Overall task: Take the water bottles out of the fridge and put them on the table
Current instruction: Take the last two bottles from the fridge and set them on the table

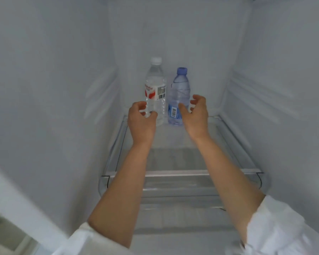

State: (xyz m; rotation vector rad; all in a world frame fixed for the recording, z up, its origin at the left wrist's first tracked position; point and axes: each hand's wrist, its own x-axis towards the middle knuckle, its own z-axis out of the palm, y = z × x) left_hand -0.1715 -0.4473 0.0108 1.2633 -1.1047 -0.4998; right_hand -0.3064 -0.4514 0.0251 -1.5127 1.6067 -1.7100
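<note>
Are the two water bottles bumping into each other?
Cannot tell. In the head view the clear bottle and the blue bottle stand side by side, edges overlapping, so no gap or contact shows.

Glass shelf [228, 137] in fridge w/ clear front lip. 2 bottles upright near back edge, center: clear bottle [156, 92] w/ white cap on left, blue bottle [179, 96] just beside on right.

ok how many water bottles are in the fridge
2, both upright at the back of the glass shelf: the white-capped bottle by the left hand, the blue-capped bottle by the right hand. None hidden, seemingly.
</note>
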